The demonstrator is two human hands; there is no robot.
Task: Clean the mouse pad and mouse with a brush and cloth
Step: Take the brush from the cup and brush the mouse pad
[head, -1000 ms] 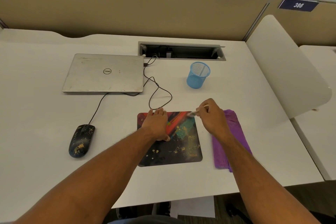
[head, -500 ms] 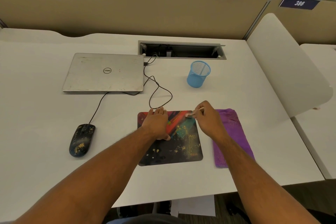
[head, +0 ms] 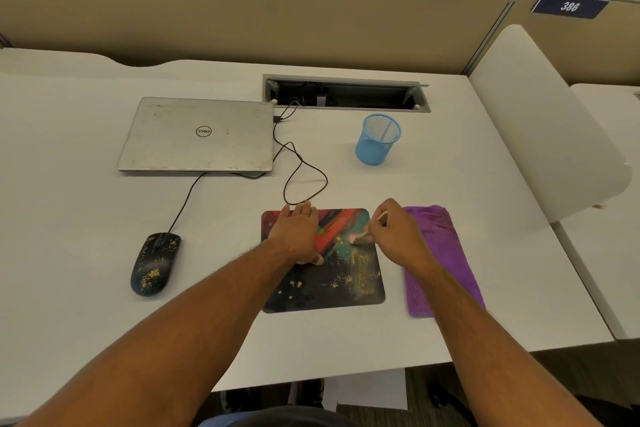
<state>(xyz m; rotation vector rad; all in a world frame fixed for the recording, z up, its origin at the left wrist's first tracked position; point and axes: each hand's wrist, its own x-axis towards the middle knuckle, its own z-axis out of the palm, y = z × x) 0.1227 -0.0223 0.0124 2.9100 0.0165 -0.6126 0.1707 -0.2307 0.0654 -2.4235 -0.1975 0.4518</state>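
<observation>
2 hands work over the mouse pad (head: 323, 274), which lies on the white desk (head: 86, 253). From the pad, the left hand (head: 298, 236) rests flat and spread on its far left part, grasping nothing, only pressing. The right hand (head: 398, 236) pinches a small brush (head: 360, 237), whose pale tip touches the pad near its far right side. The purple cloth (head: 446, 246) lies just right of the pad, the mouse (head: 154, 263) well to its left. I think the risk is this: if the pressing hand lifts, the strokes may drag the pad toward the cloth, and dust may land on the cloth
</observation>
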